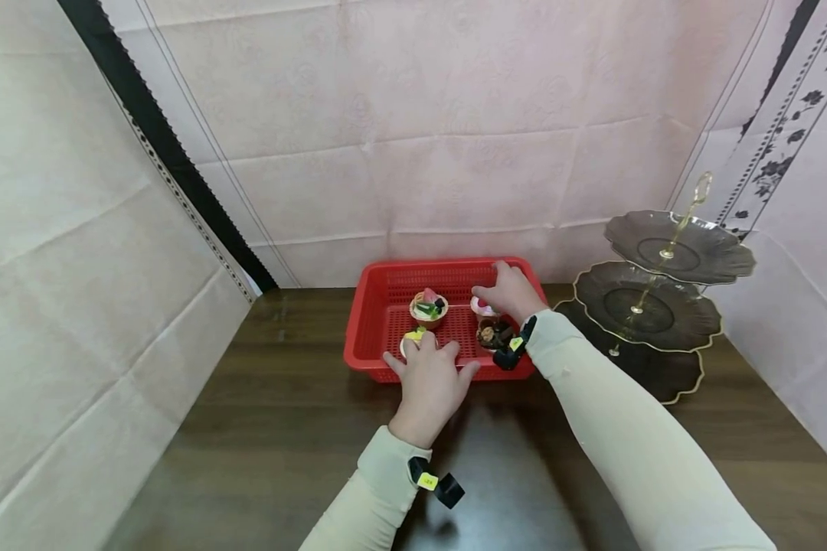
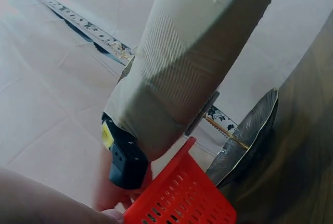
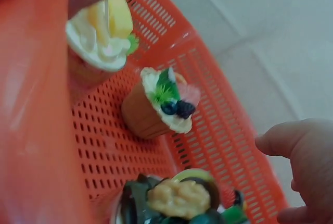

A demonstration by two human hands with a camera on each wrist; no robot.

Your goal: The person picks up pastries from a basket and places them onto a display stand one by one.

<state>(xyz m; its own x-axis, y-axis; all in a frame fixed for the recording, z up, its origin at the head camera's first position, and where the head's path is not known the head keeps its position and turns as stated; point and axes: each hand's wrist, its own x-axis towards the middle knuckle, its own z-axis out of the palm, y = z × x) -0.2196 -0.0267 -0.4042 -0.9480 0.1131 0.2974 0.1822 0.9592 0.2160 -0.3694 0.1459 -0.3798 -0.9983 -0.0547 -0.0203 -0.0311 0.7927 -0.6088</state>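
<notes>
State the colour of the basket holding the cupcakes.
The basket is red; the head view shows it best.

Yellow-topped cupcake (image 1: 410, 346): partly hidden by the left hand (image 1: 429, 390) in the head view. Pink-topped cupcake (image 1: 481, 307): partly covered; whether the right hand (image 1: 513, 295) touches it, we cannot quite tell. Chocolate cupcake (image 3: 179, 198): cropped below in the right wrist view. Lowest plate (image 1: 661, 375): partly behind the right sleeve (image 1: 627, 428). Wristband label (image 1: 427, 481): too small for us.

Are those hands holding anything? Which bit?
The left hand spreads over the red rectangular plastic basket's near rim; whether it grips can't be told. The right hand seems to hold nothing.
</notes>
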